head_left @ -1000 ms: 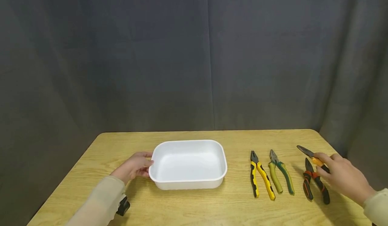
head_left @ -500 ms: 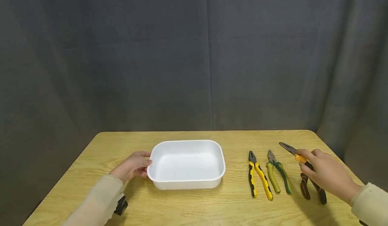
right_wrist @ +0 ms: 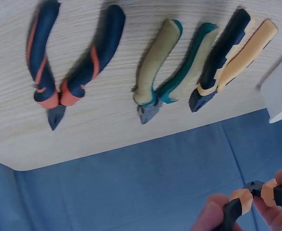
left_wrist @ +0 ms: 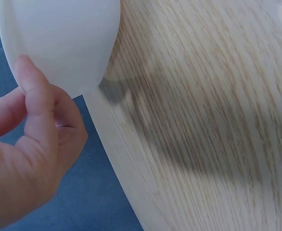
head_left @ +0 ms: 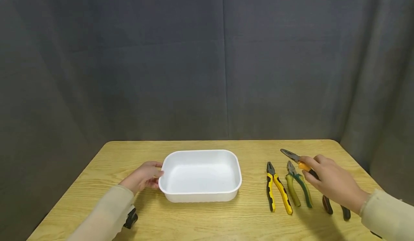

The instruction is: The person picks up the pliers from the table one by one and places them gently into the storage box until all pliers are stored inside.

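My left hand holds the left end of a white rectangular plastic tray, thumb over the rim and fingers outside, as the left wrist view shows. Nothing lies inside the tray. Above the table, my right hand grips orange-and-black pliers, their grey jaws pointing to the far left. Below and left of that hand lie green pliers and yellow-and-black pliers. Red-and-black pliers lie beneath the right hand, mostly hidden in the head view but whole in the right wrist view.
The light wooden table has rounded far corners. A dark grey curtain hangs right behind it and along both sides. The tray stands left of the row of pliers.
My right hand has carried the orange-and-black pliers leftward, from over the red-and-black pair to near the green pair. My left hand and the tray have stayed in place.
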The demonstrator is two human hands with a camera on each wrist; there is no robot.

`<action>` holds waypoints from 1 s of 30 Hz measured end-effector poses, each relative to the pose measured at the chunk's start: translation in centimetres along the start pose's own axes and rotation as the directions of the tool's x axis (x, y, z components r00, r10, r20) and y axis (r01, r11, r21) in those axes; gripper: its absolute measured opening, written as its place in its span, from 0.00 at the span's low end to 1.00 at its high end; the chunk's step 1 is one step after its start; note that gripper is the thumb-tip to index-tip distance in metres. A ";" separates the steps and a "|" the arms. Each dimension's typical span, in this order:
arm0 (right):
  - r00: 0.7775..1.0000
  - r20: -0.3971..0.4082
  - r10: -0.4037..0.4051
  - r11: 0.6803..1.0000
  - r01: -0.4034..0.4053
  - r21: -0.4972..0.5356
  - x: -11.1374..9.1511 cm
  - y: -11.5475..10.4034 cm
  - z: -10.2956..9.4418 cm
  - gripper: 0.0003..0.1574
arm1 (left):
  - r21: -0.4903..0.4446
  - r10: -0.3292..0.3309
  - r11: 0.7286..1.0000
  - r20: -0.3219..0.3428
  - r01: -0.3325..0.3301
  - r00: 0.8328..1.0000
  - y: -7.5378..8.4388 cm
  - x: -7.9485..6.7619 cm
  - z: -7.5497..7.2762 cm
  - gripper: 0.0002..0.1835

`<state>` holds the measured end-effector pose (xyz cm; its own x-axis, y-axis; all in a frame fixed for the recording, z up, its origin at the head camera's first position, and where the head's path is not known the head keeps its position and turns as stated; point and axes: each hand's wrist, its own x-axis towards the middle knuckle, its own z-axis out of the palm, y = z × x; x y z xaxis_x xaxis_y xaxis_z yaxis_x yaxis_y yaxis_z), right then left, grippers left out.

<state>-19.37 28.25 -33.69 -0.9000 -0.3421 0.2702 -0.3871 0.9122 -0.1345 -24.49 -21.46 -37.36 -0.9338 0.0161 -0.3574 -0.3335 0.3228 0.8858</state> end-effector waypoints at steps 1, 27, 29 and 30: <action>1.000 -0.002 -0.008 1.000 0.008 0.001 0.1 -0.2 0.0 0.21 | 0.001 -0.004 1.000 -0.001 0.004 1.000 0.0 0.0 0.0 0.23; 0.978 -0.071 -0.195 0.981 0.195 0.001 2.1 -4.5 -0.4 0.18 | 0.007 -0.017 1.000 -0.002 0.017 1.000 0.4 -0.2 -0.1 0.24; 0.977 -0.075 -0.202 0.979 0.202 -0.001 2.3 -4.8 -0.4 0.18 | 0.009 -0.019 1.000 -0.001 0.019 1.000 0.6 -0.2 -0.2 0.24; 0.974 -0.079 -0.211 0.977 0.211 -0.002 2.3 -4.9 -0.4 0.18 | 0.011 -0.020 1.000 -0.001 0.020 1.000 0.6 -0.2 -0.2 0.24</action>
<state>-19.48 23.04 -31.99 -0.7794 -0.5078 0.3670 -0.5681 0.8198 -0.0722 -24.52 -21.44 -36.68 -0.9272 0.0083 -0.3745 -0.3505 0.3332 0.8753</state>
